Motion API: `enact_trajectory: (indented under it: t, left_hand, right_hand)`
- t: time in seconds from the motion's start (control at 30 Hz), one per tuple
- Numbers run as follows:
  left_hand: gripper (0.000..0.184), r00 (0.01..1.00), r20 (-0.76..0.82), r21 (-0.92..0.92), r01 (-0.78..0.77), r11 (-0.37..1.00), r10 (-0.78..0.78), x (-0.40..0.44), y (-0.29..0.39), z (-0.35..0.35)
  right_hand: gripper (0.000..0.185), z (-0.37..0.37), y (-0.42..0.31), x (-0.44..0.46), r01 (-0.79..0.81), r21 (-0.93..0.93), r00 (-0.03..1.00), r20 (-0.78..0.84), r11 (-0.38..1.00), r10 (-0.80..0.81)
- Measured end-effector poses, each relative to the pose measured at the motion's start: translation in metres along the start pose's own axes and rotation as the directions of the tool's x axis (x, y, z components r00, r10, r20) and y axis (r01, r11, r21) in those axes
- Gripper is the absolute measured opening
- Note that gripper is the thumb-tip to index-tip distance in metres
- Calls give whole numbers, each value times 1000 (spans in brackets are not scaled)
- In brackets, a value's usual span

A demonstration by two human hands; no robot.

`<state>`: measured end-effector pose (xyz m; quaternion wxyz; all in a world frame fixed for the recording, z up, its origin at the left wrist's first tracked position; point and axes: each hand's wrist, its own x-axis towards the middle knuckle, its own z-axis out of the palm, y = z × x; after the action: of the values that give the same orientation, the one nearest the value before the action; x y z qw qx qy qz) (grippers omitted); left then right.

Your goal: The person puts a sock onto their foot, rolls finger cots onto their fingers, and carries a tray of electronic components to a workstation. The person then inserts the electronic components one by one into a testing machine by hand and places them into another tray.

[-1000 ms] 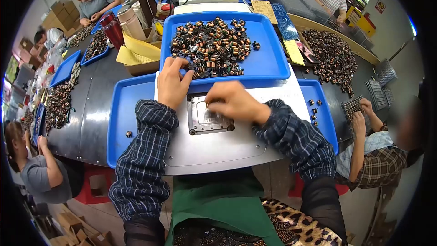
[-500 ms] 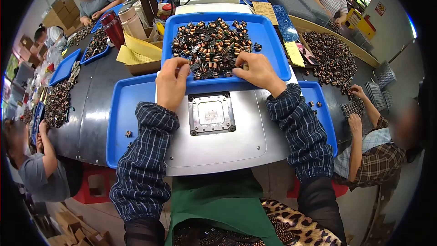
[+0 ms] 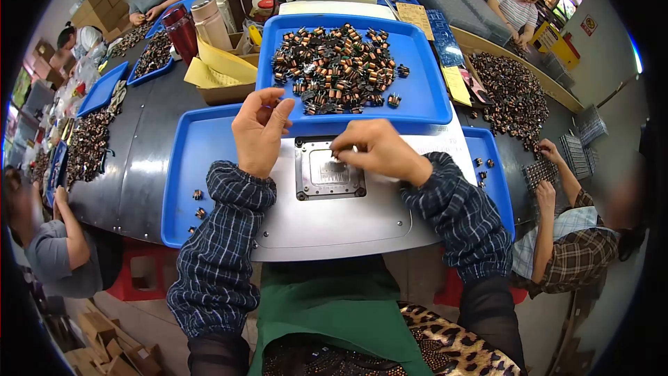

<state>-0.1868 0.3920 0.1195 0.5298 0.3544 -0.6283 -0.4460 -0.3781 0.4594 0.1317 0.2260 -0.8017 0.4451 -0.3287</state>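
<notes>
No readable text. Wall sign [image 3: 589,25]: red symbol, unreadable. Tan card [image 3: 415,19]: print too small.

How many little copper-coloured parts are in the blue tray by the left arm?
3 in the left blue tray: an upper part, a middle part just below, and a lowest part. The left sleeve may hide more.

Workshop room, dark tabletop [image 3: 142,141], pale walls.
Bright window [image 3: 567,1] far right; right wall [image 3: 604,28] has a small sign [image 3: 589,24]. Cardboard boxes [image 3: 101,10] stacked far left, more boxes [image 3: 104,338] on floor [image 3: 163,313] near left. Red stools [image 3: 139,275] under tabletop edge.
</notes>
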Motion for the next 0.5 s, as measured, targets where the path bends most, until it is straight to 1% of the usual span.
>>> enact_trajectory:
  t: [0.03,0.07,0.13,0.17,0.23,0.27,0.3,0.33,0.37,0.43,0.47,0.5]
  left_hand:
    - [21,997,8,-27,77,997,-77,-3,1,0]
    - [21,997,6,-27,80,996,-80,-4,1,-1]
    - [23,995,2,51,-101,994,101,-6,-2,-2]
    - [23,995,-1,51,-99,994,99,-5,-4,-2]
    - [22,939,14,233,-338,912,344,-3,-7,-2]
    - [22,939,15,232,-337,912,343,-4,-7,-2]
    - [21,977,-4,86,-214,973,215,-6,-6,-1]
    - [19,997,-4,-63,-82,995,82,-8,-4,-1]
    - [19,997,-3,-63,-82,995,82,-9,0,-2]
    - [20,993,40,-90,113,990,-109,-11,6,-4]
    - [20,993,41,-89,111,990,-108,-12,5,-4]
    - [21,995,60,-49,88,995,-85,-12,2,-5]
  right_hand:
    - [14,7,0,-1,48,-54,998,41,997,-46]
    - [13,12,0,-1,68,-87,998,21,994,-67]
    - [13,14,-5,-1,85,-112,996,47,990,-81]
    - [13,16,-7,0,86,-111,995,51,990,-80]
    - [13,18,-9,0,102,-153,994,61,983,-94]
    - [13,19,-9,1,101,-153,994,60,983,-93]
    - [13,21,-7,1,106,-135,994,51,985,-100]
    - [12,21,-7,1,112,-117,993,41,987,-108]
    - [12,21,-7,1,112,-117,993,40,987,-108]
    - [12,21,-9,1,121,-140,992,60,983,-113]
    - [12,21,-8,2,121,-140,992,58,983,-114]
    - [12,21,-7,2,146,-134,987,86,980,-135]
